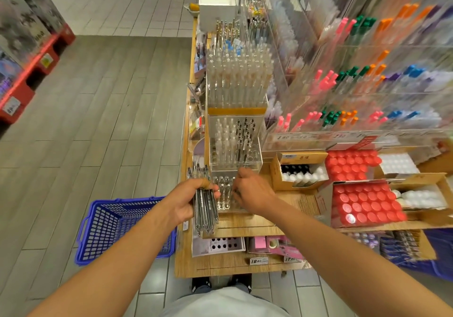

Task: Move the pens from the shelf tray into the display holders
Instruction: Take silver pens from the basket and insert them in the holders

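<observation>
My left hand [188, 200] grips a bundle of clear-barrelled pens [204, 204], held upright beside the shelf edge. My right hand [252, 191] reaches down into a clear acrylic display holder [224, 194] at the front of the wooden shelf; its fingertips are curled at the holder's rim and whatever they hold is hidden. Behind it stands a second clear holder [235, 142] with several white and dark pens standing in it, and a taller holder [239, 76] full of clear pens.
A blue shopping basket [117, 228] sits on the floor at the left. Cardboard boxes of red-capped items [365, 206] and white bottles [304, 174] fill the shelf to the right. Racks of coloured pens [355, 76] rise behind. Price tags [258, 260] line the lower shelf.
</observation>
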